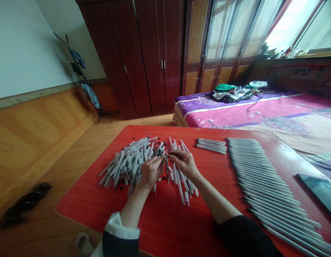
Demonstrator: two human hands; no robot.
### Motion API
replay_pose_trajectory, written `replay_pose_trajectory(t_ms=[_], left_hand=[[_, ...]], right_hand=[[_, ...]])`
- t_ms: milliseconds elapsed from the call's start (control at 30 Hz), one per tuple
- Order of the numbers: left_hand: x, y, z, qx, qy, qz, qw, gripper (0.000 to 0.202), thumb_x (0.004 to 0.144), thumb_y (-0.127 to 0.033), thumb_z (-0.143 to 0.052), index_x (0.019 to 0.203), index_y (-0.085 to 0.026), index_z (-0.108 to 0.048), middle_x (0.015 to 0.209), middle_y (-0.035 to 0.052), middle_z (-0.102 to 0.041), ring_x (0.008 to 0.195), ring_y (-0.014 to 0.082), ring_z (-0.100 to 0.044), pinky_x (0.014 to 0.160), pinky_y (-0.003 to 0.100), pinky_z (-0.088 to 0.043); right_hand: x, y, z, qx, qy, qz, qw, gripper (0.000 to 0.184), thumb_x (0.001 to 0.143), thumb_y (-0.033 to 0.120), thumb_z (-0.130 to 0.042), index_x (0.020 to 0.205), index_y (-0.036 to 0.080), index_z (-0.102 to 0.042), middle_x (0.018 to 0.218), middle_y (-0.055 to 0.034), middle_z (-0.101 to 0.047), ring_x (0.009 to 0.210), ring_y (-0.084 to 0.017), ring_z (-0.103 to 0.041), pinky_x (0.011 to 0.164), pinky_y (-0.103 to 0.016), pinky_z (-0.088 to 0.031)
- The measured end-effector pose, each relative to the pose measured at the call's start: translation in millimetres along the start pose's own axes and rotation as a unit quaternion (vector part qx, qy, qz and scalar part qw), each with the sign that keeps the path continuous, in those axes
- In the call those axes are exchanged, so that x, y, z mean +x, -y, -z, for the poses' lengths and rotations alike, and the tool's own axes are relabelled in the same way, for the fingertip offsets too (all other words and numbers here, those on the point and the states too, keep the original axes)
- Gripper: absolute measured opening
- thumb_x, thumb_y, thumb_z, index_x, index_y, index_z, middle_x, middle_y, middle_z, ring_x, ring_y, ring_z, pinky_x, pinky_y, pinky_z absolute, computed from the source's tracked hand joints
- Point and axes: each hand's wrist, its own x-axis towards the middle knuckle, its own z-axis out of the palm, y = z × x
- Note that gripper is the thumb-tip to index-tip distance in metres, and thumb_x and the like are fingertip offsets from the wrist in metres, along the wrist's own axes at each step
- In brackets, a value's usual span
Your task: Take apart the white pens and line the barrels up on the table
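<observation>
A loose heap of grey-white pen barrels (128,162) lies on the red table (165,221), with small black bits scattered among them. My left hand (151,173) rests on the heap's right edge, fingers curled around a pen barrel. My right hand (184,162) sits just beside it, fingertips pinched on a thin dark piece that points toward the left hand. More barrels (181,180) lie fanned out under and below my right hand.
A small bundle of pens (211,145) lies behind my right hand. A long neat row of pens (267,185) runs along the table's right side. A dark phone (322,191) is at the right edge. A bed (248,110) and wardrobes stand behind.
</observation>
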Motion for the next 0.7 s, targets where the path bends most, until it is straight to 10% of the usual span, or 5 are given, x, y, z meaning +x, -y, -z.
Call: replay_pose_trajectory(t_ms=[700], left_hand=[[-0.1,1.2,-1.9,-0.014,0.007,0.002,1.0,0.023,0.088,-0.028,-0.047,0.093,-0.017,-0.066,0.075,0.0041,-0.067,0.067,0.0136,-0.061,0.064,0.023,-0.043]], right_hand=[[0.6,1.1,1.8,-0.008,-0.005,0.001,1.0,0.02,0.07,0.036,-0.062,0.076,0.019,-0.07,0.067,-0.0028,-0.067,0.062,-0.016,-0.06,0.059,-0.028,-0.049]])
